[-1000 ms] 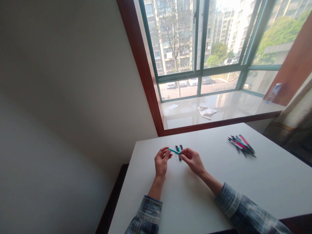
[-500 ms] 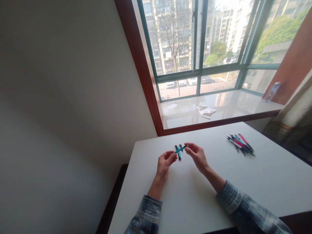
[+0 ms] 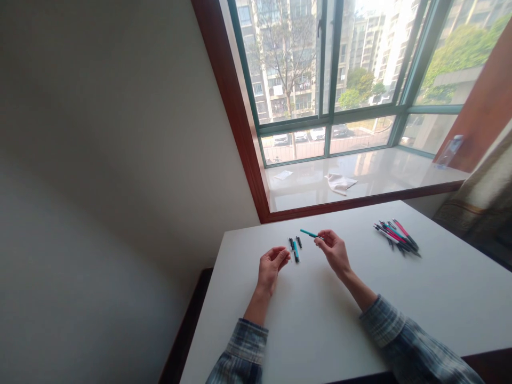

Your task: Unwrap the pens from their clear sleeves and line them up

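Observation:
My right hand (image 3: 335, 252) pinches a teal pen (image 3: 309, 233) by one end, its free end pointing left and away, a little above the white table (image 3: 320, 314). My left hand (image 3: 271, 266) hovers over the table with fingers loosely curled and nothing visible in it. Between the hands, a few short pen pieces (image 3: 295, 248), teal and black, lie on the table. A pile of several pens (image 3: 396, 237), pink, teal and black, lies at the table's far right.
Behind the table a white window sill (image 3: 372, 178) carries a crumpled cloth (image 3: 340, 183), a paper slip (image 3: 282, 174) and a plastic bottle (image 3: 447, 151). A curtain (image 3: 478, 210) hangs at the right. A plain wall stands to the left.
The left hand let go of the teal pen and drew back. The right hand carried the pen up and to the right, away from the pieces on the table.

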A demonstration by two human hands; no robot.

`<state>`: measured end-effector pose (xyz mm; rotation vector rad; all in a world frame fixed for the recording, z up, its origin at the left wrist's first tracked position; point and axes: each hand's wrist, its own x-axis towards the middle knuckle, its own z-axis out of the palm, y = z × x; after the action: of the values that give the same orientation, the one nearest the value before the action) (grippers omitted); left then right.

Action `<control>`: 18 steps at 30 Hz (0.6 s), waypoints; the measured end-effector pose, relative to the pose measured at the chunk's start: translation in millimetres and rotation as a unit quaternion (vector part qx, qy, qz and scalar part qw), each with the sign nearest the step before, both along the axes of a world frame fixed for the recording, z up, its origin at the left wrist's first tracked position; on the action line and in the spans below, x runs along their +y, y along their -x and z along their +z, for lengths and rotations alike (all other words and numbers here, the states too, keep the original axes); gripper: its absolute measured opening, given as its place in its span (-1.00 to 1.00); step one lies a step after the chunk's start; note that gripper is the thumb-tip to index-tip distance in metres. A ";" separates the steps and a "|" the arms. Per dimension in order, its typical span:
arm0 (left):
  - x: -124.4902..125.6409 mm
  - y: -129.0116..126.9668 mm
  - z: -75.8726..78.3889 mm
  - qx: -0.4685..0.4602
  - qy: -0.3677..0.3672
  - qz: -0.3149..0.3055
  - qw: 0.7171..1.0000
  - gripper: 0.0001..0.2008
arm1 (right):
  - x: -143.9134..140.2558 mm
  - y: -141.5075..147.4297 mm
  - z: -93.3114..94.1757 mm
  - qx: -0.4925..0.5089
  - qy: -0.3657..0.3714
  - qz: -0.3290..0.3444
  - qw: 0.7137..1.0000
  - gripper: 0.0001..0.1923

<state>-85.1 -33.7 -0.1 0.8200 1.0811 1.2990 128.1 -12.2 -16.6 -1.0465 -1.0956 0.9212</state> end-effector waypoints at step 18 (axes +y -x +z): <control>0.8 2.1 -1.1 0.021 -0.017 0.012 1.000 -0.57 | -12.4 -12.3 -10.6 -0.341 -0.069 0.088 0.933 -0.72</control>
<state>-87.2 -32.9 -1.1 0.8639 1.1079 1.3292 140.4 -24.6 -27.2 -1.1968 -1.8290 0.6077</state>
